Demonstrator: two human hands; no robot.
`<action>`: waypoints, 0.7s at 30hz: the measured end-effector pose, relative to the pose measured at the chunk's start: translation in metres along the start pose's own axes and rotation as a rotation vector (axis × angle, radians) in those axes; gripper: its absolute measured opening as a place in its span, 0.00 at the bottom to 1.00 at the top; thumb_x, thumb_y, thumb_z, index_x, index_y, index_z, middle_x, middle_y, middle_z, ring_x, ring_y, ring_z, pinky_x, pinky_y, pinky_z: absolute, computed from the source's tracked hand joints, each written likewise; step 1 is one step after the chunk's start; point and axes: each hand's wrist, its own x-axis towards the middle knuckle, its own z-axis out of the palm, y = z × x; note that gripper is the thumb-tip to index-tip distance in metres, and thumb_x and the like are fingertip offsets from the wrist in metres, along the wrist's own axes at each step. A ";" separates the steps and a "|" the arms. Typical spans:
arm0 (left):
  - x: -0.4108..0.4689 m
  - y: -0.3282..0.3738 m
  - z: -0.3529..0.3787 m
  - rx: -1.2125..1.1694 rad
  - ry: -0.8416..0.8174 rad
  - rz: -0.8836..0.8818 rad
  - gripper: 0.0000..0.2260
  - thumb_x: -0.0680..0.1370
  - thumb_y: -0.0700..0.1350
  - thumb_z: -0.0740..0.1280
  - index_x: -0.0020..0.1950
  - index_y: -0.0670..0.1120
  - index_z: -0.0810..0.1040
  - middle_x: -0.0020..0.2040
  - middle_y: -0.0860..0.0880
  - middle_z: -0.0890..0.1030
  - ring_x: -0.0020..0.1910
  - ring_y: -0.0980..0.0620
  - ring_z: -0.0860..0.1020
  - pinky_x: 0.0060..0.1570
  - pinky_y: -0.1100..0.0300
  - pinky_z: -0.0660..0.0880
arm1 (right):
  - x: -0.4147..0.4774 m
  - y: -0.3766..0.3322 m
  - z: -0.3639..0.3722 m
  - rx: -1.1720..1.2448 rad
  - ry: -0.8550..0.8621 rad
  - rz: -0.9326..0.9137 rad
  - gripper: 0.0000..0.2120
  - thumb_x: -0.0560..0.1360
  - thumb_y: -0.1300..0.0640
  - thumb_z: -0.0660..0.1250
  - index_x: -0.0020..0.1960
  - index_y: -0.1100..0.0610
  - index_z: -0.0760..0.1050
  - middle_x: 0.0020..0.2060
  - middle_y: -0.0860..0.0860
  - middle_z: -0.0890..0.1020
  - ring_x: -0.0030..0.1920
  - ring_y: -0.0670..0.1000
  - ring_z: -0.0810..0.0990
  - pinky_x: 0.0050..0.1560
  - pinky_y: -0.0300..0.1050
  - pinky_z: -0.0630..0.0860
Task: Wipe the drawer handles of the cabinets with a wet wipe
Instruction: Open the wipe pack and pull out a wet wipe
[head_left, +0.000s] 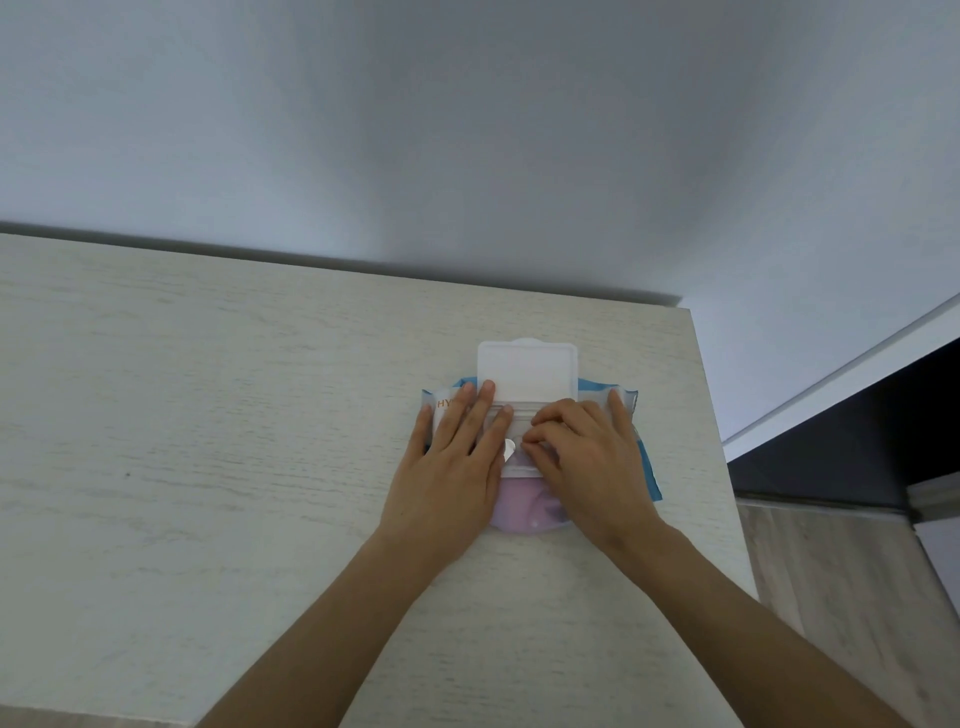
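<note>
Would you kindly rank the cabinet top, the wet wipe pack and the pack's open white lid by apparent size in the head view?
1. cabinet top, by far the largest.
2. wet wipe pack, though the left hand and right hand cover much of it.
3. white lid, flipped open, smallest.

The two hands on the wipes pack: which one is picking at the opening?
The right hand, fingertips curled at the opening; the left hand lies flat, steadying the wipes pack.
</note>
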 end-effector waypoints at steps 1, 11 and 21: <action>0.000 0.000 0.000 -0.002 -0.003 0.001 0.22 0.78 0.48 0.52 0.68 0.43 0.72 0.70 0.42 0.69 0.70 0.44 0.66 0.63 0.39 0.67 | -0.001 -0.001 0.000 -0.004 -0.023 0.010 0.14 0.56 0.59 0.83 0.36 0.52 0.80 0.37 0.49 0.81 0.38 0.52 0.80 0.58 0.67 0.71; 0.000 -0.001 0.001 -0.015 0.001 -0.018 0.23 0.82 0.50 0.46 0.68 0.44 0.72 0.70 0.43 0.69 0.71 0.45 0.65 0.64 0.40 0.66 | 0.000 -0.004 0.002 -0.078 -0.015 -0.019 0.18 0.50 0.61 0.84 0.35 0.56 0.80 0.36 0.53 0.81 0.37 0.54 0.81 0.51 0.70 0.74; 0.000 0.000 0.003 -0.016 0.011 -0.018 0.22 0.79 0.49 0.51 0.68 0.44 0.73 0.70 0.43 0.69 0.71 0.46 0.63 0.65 0.41 0.65 | 0.001 -0.001 -0.002 -0.086 -0.005 -0.020 0.18 0.50 0.57 0.85 0.37 0.54 0.81 0.42 0.53 0.82 0.45 0.57 0.81 0.54 0.73 0.71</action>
